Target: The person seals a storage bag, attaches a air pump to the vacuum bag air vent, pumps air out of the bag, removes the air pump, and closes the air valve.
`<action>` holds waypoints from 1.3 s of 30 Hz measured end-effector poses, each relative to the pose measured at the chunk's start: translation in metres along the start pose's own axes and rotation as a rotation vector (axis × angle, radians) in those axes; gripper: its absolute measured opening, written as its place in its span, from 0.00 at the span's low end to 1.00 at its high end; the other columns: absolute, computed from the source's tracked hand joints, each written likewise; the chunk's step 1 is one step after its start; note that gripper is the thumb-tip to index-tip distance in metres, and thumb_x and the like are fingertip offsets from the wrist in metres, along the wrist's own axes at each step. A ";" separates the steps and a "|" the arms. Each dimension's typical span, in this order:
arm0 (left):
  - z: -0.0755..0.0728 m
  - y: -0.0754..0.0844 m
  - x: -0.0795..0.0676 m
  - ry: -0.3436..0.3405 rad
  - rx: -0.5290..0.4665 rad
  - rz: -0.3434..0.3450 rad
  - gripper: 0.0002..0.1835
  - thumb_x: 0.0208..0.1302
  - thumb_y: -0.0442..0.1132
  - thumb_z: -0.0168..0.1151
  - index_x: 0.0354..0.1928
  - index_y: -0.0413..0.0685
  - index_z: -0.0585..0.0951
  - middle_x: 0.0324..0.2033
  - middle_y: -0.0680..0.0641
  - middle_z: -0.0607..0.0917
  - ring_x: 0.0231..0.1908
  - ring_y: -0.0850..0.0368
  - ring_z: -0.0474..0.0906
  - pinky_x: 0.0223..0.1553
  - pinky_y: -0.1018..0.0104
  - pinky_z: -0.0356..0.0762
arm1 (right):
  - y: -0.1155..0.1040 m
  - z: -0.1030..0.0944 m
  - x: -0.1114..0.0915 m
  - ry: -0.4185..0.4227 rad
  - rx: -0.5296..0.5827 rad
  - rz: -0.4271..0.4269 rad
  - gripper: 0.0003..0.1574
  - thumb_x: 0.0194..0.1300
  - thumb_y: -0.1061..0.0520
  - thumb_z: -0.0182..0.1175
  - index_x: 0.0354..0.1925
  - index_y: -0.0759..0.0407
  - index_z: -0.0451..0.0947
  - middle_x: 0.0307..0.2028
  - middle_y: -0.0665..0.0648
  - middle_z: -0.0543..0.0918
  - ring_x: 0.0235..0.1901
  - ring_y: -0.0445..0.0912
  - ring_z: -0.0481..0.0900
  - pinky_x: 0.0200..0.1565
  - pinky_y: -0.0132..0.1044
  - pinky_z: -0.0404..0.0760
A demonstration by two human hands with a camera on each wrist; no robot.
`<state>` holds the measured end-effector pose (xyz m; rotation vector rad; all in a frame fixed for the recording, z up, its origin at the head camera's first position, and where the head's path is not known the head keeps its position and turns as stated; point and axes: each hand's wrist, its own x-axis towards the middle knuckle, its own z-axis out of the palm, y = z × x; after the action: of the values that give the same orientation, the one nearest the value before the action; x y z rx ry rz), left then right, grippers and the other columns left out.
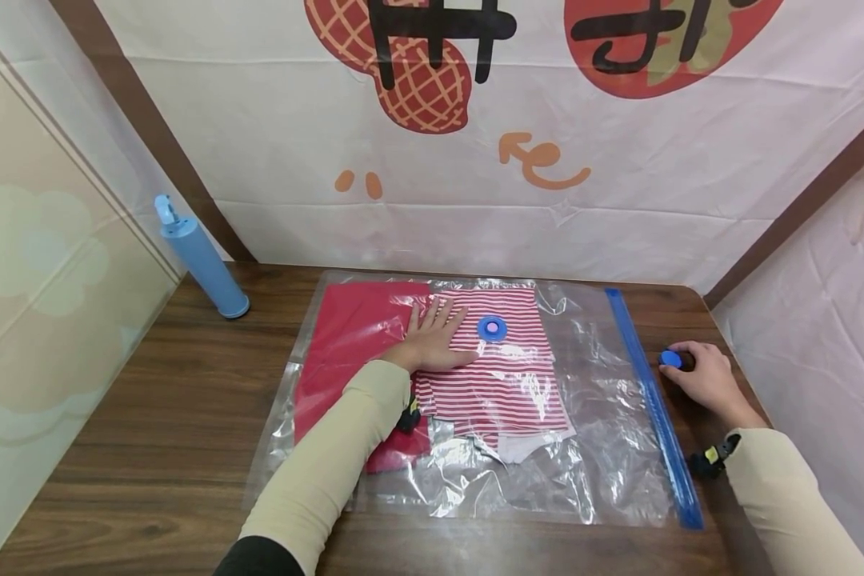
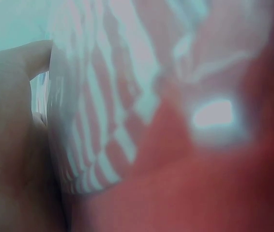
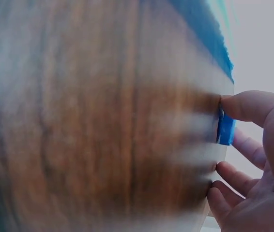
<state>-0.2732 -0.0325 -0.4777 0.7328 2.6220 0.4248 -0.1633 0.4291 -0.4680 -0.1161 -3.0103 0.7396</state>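
Observation:
A clear plastic storage bag (image 1: 590, 416) lies flat on the table, with a red cloth (image 1: 353, 344) and a red-and-white striped garment (image 1: 504, 392) inside. My left hand (image 1: 432, 344) rests on the bag with fingers spread, over where the two fabrics meet. Just right of its fingers is the bag's round blue valve (image 1: 492, 328), its middle pale. To the right of the bag's blue zip strip (image 1: 651, 400), my right hand (image 1: 709, 380) pinches a round blue cap (image 1: 670, 359) at the tabletop. The right wrist view shows the cap (image 3: 228, 129) between thumb and finger.
A light blue cylindrical hand pump (image 1: 205, 264) stands at the table's back left. The wooden table (image 1: 137, 448) meets a printed cloth wall (image 1: 274, 160) at the back, with more cloth walls at left and right.

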 end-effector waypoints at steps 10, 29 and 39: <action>0.000 0.000 -0.001 0.006 0.017 0.001 0.53 0.66 0.74 0.46 0.82 0.59 0.38 0.81 0.45 0.34 0.78 0.45 0.20 0.72 0.39 0.14 | -0.002 -0.001 0.000 -0.013 -0.013 0.005 0.30 0.69 0.55 0.64 0.57 0.78 0.69 0.56 0.84 0.68 0.58 0.79 0.60 0.56 0.75 0.59; -0.001 0.003 -0.002 0.010 0.016 -0.005 0.52 0.67 0.74 0.45 0.82 0.58 0.39 0.81 0.45 0.34 0.78 0.45 0.21 0.72 0.39 0.15 | -0.118 0.011 0.007 -0.262 0.047 -0.182 0.45 0.76 0.46 0.59 0.72 0.77 0.57 0.68 0.81 0.61 0.69 0.75 0.56 0.64 0.72 0.61; 0.001 0.002 0.000 0.005 0.003 -0.014 0.52 0.67 0.73 0.46 0.82 0.60 0.38 0.81 0.47 0.32 0.78 0.45 0.19 0.71 0.41 0.12 | -0.181 0.067 0.005 -0.362 -0.055 -0.416 0.59 0.65 0.39 0.68 0.73 0.77 0.55 0.74 0.78 0.53 0.73 0.73 0.51 0.70 0.70 0.53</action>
<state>-0.2720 -0.0304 -0.4782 0.7154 2.6312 0.4190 -0.1830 0.2392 -0.4433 0.6931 -3.2082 0.6928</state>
